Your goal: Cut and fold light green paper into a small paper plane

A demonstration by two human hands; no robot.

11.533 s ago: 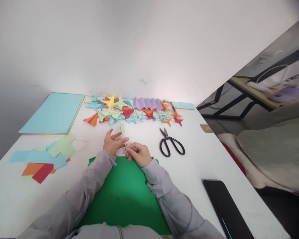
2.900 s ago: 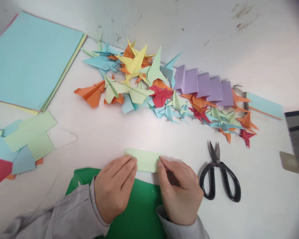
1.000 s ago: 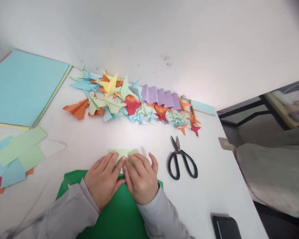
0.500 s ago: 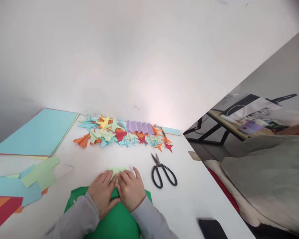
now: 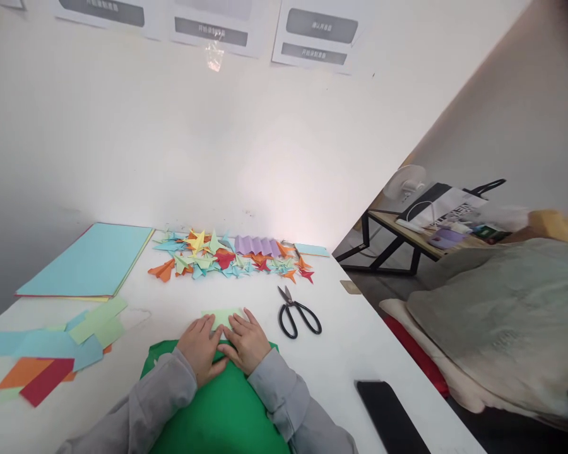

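A small light green sheet of paper lies on the table in front of me, its near edge covered by my fingers. My left hand has its curled fingertips on the left part of the paper. On the right part, my right hand presses its fingers, close beside the left ones. Both thumbs meet low between the hands. Whatever fold lies under the fingers is hidden. To the right of my right hand rest black-handled scissors, blades partly apart and pointing away.
Folded paper planes in many colours lie along the wall, beside a pleated purple paper. Large blue sheets are stacked at the left, with loose cut pieces nearer. A black flat object lies front right.
The camera view has tilted up, bringing printed sheets on the wall into sight. Both hands stay on the light green paper, with more of it showing beyond the fingers.
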